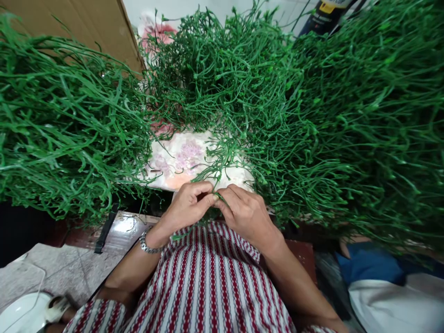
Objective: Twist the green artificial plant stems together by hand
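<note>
My left hand [194, 201] and my right hand [243, 210] meet at the near edge of the table, fingertips almost touching. Between them they pinch a green plastic-looking stem [217, 189] with thin branching sprigs. My left thumb and forefinger close on it from one side, my right fingers from the other. Its branched tips reach forward over the flower-patterned table cover [180, 159]. Part of the stem is hidden behind my fingers.
Large heaps of green stems lie on the left [69, 125], at the back [222, 64] and on the right [364, 129]. A cardboard box [93, 27] stands back left; a dark container [322, 18] stands back right. Another person's blue-and-white clothing [374, 277] shows lower right.
</note>
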### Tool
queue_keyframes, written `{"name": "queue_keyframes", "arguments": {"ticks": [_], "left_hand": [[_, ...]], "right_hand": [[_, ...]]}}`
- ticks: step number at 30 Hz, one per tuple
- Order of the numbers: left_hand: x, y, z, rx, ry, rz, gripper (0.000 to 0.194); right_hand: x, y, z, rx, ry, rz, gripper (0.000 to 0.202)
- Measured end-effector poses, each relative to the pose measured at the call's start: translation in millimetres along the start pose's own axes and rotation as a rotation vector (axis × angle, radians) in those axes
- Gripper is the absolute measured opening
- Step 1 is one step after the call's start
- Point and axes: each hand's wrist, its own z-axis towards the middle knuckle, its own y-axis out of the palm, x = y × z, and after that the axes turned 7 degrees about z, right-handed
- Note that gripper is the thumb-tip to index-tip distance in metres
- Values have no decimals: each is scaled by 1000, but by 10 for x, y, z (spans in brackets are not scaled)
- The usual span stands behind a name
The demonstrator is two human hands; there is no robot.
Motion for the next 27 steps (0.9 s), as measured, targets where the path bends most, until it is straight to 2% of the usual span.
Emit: {"name": "queue_keyframes", "arguments": {"ticks": [3, 8, 10, 12, 19, 23, 27], "left_hand": [[11, 10, -1, 33, 56, 35, 36], [10, 29, -11, 72, 156, 157, 34], [-1, 2, 2, 51, 233, 236, 31], [-20, -40, 23, -23, 291, 244, 30], [-89, -120, 29, -318, 345, -59, 29], [-94, -95, 12, -359, 298, -214, 30], [-96, -62, 10, -380, 261, -339, 35]], "right_hand": [[10, 32, -11, -14, 32, 58, 17], [29, 88, -5, 0, 0, 130, 15], [48, 86, 7, -10, -25, 139, 16], [83, 62, 29, -63, -72, 200, 17], [235, -21, 121, -309, -244, 726, 31], [274, -7, 124, -415, -204, 972, 33], [301, -7, 124, -475, -161, 1116, 33]]}}
